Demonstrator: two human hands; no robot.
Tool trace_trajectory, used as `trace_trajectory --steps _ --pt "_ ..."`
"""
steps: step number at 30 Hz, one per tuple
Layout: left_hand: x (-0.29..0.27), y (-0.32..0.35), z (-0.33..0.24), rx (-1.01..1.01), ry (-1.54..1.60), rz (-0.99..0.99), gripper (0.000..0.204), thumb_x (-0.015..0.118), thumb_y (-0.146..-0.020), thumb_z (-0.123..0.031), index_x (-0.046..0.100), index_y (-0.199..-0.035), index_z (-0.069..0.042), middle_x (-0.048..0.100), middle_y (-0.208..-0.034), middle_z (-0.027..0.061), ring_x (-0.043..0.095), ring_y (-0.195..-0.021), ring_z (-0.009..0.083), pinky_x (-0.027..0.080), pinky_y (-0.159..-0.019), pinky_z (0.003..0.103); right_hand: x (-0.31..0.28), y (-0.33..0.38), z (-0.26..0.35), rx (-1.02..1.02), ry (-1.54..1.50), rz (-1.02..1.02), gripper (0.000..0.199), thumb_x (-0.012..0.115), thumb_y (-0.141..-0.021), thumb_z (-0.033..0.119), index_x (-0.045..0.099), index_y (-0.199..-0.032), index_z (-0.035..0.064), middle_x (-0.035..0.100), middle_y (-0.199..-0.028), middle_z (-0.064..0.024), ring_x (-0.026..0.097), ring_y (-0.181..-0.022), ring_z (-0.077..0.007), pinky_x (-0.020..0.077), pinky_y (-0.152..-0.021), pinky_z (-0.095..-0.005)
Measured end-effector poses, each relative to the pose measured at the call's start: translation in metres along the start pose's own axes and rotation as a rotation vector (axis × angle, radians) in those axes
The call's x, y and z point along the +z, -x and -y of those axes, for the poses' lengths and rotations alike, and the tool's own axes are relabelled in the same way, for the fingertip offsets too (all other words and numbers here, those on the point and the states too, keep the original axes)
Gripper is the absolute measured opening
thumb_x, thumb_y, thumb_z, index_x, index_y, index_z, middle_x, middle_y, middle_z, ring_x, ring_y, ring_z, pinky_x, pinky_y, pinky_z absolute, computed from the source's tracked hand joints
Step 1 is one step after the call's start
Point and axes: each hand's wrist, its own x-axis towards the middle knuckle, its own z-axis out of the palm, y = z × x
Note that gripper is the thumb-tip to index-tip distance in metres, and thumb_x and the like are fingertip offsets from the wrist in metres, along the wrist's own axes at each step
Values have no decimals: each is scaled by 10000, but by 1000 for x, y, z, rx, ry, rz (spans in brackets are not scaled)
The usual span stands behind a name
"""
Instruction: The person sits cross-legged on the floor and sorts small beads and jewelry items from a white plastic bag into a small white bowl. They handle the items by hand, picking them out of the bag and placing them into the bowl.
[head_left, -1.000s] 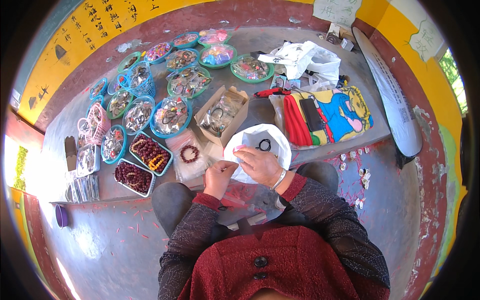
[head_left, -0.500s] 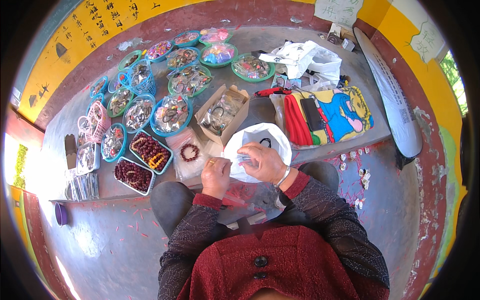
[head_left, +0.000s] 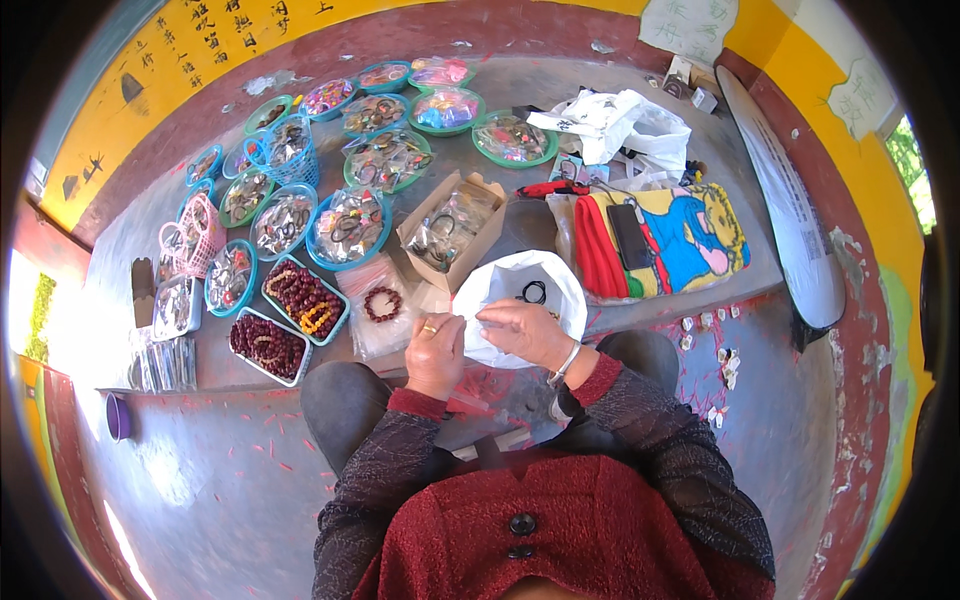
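My left hand (head_left: 435,357) is closed in a pinch, a gold ring on one finger. Opposite it, my right hand (head_left: 530,335) has thumb and fingers pressed together, with a white bangle (head_left: 568,358) at the wrist. What the fingertips hold is too small to make out. Both hands hover at the near edge of an open white plastic bag (head_left: 566,300), the right one partly covering its mouth. Inside that bag lies a black cord loop (head_left: 534,292). A dark red bead bracelet (head_left: 382,304) rests on clear plastic bags (head_left: 375,335) left of my hands.
Beyond the hands stands an open cardboard box (head_left: 478,235) of small packets. Several baskets of packaged trinkets, such as a blue one (head_left: 385,245), spread to the left, near trays of beads (head_left: 307,300). At right lie a folded colourful towel (head_left: 690,250), a phone (head_left: 628,237) and white bags (head_left: 610,125).
The clear plastic seen at my right fingertips no longer shows distinctly. My right fingers have shifted slightly, uncovering more of the black cord loop. The whole view has moved a little.
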Motion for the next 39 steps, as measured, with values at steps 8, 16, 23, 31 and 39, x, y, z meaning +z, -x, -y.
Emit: trace_trajectory --steps 8,16,23,31,39 --pt "6 6 4 159 -109 -22 198 641 -655 9 645 -848 -33 583 -869 66 579 -799 252 485 -669 327 -11 -1 0 659 -662 26 252 599 -834 214 626 -968 2 546 -727 -14 392 -480 -44 253 -382 -165" --pt "5 6 -5 278 -132 0 267 623 -625 -2 643 -891 -26 569 -930 64 553 -871 247 485 -717 330 -14 -3 -6 860 -799 -48 225 640 -806 224 632 -843 3 555 -671 -40 443 -480 -55 244 -359 -166" --pt "13 10 -1 326 -160 -2 311 590 -624 -34 632 -933 -31 558 -979 60 530 -926 241 466 -759 335 -6 0 -26 747 -795 -135 173 674 -769 182 624 -789 18 562 -654 -27 458 -461 -66 271 -371 -173" --pt "5 6 -18 127 82 157 390 645 -669 -17 571 -1052 -12 562 -987 108 543 -905 282 463 -775 352 -17 -12 -31 23 334 -330 70 621 -759 114 600 -772 49 612 -659 -91 595 -560 -211 434 -465 -316" --pt "16 11 14 -381 414 339 405 666 -747 -108 540 -1115 6 567 -1054 138 565 -920 239 492 -710 287 -19 -7 -7 -334 563 -17 73 561 -757 90 585 -824 73 602 -751 -94 586 -701 -293 465 -596 -339"
